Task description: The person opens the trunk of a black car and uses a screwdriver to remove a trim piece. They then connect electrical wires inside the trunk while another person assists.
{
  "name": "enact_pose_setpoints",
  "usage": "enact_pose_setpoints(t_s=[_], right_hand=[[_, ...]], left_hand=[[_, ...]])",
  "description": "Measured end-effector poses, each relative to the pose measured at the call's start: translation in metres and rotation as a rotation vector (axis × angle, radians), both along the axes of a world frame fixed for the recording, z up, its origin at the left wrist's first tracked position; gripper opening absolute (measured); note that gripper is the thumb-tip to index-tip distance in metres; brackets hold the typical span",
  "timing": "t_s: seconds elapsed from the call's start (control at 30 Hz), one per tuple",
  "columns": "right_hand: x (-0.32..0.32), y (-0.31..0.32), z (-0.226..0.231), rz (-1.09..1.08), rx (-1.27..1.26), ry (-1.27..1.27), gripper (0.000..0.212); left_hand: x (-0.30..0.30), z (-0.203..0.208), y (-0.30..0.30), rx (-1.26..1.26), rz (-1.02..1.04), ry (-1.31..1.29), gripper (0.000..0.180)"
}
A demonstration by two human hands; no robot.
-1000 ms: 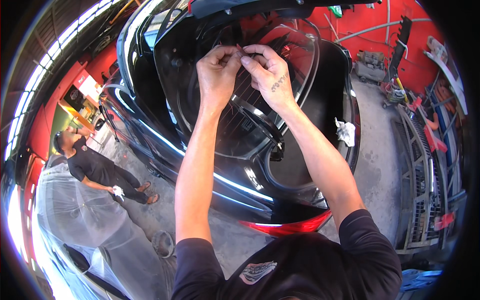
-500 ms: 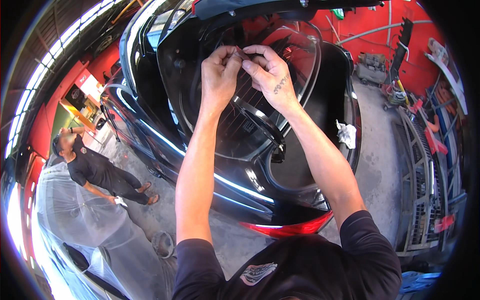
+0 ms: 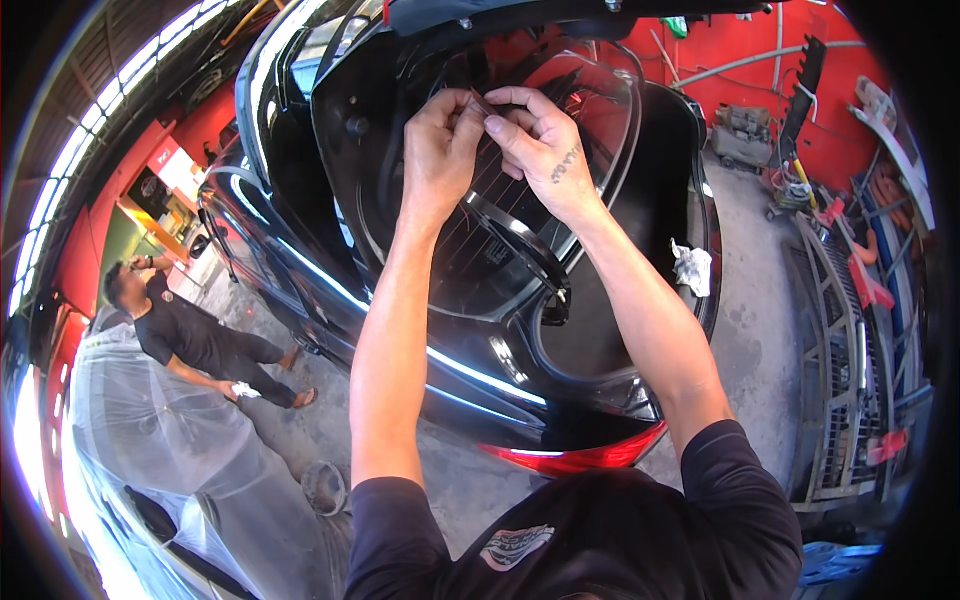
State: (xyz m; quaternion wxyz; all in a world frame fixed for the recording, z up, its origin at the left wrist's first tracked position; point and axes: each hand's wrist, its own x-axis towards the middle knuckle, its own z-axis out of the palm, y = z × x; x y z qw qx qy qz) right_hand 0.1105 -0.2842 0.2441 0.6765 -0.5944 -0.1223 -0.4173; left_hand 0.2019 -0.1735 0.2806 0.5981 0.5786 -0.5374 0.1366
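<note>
Both of my hands are raised close together over the rear of a shiny black car [image 3: 470,370]. Between the fingertips is a small, thin, dark brown piece [image 3: 483,104] whose kind I cannot make out. My left hand [image 3: 440,150] pinches it from one side, thumb against forefinger. My right hand [image 3: 540,150] grips it from the other side, its fingers curled. Below the hands lies a dark glass panel with fine lines [image 3: 455,265], crossed by a glossy black curved bar [image 3: 520,243].
A crumpled white cloth [image 3: 691,270] rests on the car's right edge, and a red tail light [image 3: 580,458] sits nearest me. At left, another person [image 3: 205,335] stands beside a plastic-covered vehicle [image 3: 170,430]. Metal frames and car parts [image 3: 840,340] line the right side.
My hands stay almost in place, still pinching the small piece, which shows slightly more between the fingertips. The other person has shifted slightly, head turned.
</note>
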Motion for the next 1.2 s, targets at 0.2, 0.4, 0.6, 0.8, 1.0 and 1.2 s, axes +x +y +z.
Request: enact_pose_setpoints(t_s=[0.2, 0.4, 0.6, 0.8, 1.0, 1.2], right_hand=[[0.0, -0.002, 0.001, 0.023, -0.057, 0.006, 0.034], [0.002, 0.002, 0.007, -0.079, -0.069, 0.028, 0.031], [-0.002, 0.001, 0.008, 0.039, 0.047, 0.044, 0.029], [-0.004, -0.001, 0.011, 0.042, 0.025, 0.019, 0.027], [-0.001, -0.001, 0.009, 0.03, -0.03, 0.008, 0.031], [-0.003, -0.003, 0.009, 0.048, -0.065, 0.021, 0.035]], left_hand=[[0.003, 0.003, 0.003, 0.045, -0.031, 0.021, 0.017], [-0.006, 0.011, 0.008, 0.089, 0.051, -0.019, 0.018], [-0.009, 0.004, 0.008, 0.02, 0.057, 0.122, 0.014], [-0.014, 0.003, 0.002, -0.132, -0.042, 0.252, 0.016], [-0.008, 0.0, 0.003, -0.096, -0.031, 0.204, 0.015], [-0.009, 0.002, 0.005, -0.076, -0.033, 0.147, 0.015]])
